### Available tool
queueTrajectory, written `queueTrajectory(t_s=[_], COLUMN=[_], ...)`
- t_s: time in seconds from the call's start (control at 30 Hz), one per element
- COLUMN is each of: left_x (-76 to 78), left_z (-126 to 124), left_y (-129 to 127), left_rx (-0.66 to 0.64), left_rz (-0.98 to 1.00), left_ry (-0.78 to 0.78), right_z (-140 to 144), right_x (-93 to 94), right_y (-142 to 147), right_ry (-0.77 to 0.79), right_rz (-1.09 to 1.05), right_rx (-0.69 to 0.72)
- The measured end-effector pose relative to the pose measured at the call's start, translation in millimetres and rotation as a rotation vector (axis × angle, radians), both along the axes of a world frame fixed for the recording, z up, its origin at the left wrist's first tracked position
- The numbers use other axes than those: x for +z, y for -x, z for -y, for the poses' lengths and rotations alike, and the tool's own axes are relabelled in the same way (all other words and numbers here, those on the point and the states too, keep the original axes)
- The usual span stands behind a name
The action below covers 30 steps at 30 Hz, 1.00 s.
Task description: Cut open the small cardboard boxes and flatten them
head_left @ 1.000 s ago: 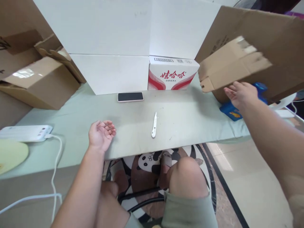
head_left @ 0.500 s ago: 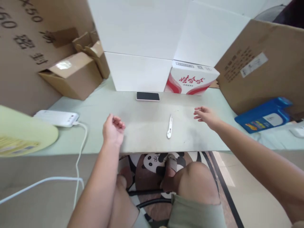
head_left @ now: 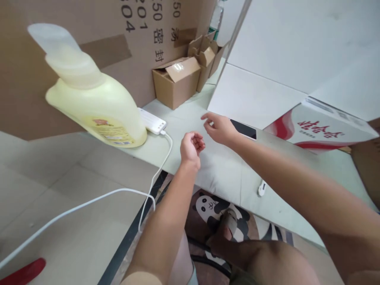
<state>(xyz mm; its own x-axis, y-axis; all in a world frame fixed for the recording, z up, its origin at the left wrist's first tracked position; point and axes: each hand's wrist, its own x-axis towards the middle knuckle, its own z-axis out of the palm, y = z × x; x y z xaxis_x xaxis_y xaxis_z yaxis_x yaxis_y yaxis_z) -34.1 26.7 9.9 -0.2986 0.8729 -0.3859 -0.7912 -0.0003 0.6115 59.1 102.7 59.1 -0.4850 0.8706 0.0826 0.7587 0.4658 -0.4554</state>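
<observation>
My left hand [head_left: 191, 146] hovers over the pale green table [head_left: 190, 114] with fingers loosely curled and nothing in it. My right hand [head_left: 218, 126] reaches across to the left, fingers spread, empty, just above the table and close to a black phone [head_left: 245, 129] lying flat. A large pale yellow bottle [head_left: 89, 99] with a white cap stands at the table's left end. A white power bank [head_left: 152, 120] lies beside the bottle, its white cable [head_left: 154, 174] hanging off the edge. A small white knife-like tool [head_left: 261, 188] lies near the table's front edge, partly hidden by my right arm.
A small open brown carton [head_left: 176, 79] stands at the back left before a big cardboard wall. White boxes [head_left: 261, 95] and a red-and-white printed box [head_left: 320, 128] stand at the back right. A panda-pattern mat [head_left: 213, 206] and my knee are below the table.
The view has swung left, bringing the yellow bottle into full sight. My right hand has moved leftward across the table toward the phone and my left hand. The left hand stays about where it was.
</observation>
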Motion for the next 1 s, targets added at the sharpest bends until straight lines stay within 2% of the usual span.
queueTrajectory(t_s=[0.13, 0.3, 0.43, 0.57, 0.67, 0.73, 0.8, 0.9, 0.93, 1.0], left_x=[-6.4, -11.1, -11.8, -13.6, -14.7, -15.0, -15.0, -14.7, -14.5, -13.9], left_z=[-8, -11, -12, -11, -9, -8, -8, -7, -7, -6], left_y=[10, 19, 24, 22, 18, 18, 21, 26, 27, 24], left_rx=[0.011, -0.018, -0.009, 0.016, 0.126, 0.244, 0.39, 0.591, 0.615, 0.569], left_rz=[-0.019, -0.062, -0.079, -0.111, -0.141, -0.198, -0.297, -0.458, -0.497, -0.555], left_ry=[0.009, 0.0, -0.011, -0.012, -0.005, 0.006, 0.001, -0.022, -0.033, -0.094], right_z=[-42, -114, -153, -158, -137, -108, -67, 10, 37, 88], right_x=[-0.7, -28.4, -54.8, -63.8, -57.1, -47.4, -35.8, -21.0, -18.2, -17.8], right_y=[73, 136, 144, 112, 74, 46, 14, -42, -63, -103], right_ry=[-0.203, -0.234, -0.232, -0.27, -0.32, -0.333, -0.325, -0.276, -0.261, -0.254], right_rz=[0.122, 0.039, -0.078, -0.088, -0.057, -0.054, -0.09, -0.228, -0.304, -0.451], right_rx=[0.068, 0.135, 0.134, 0.026, -0.004, -0.033, -0.076, -0.11, -0.145, -0.267])
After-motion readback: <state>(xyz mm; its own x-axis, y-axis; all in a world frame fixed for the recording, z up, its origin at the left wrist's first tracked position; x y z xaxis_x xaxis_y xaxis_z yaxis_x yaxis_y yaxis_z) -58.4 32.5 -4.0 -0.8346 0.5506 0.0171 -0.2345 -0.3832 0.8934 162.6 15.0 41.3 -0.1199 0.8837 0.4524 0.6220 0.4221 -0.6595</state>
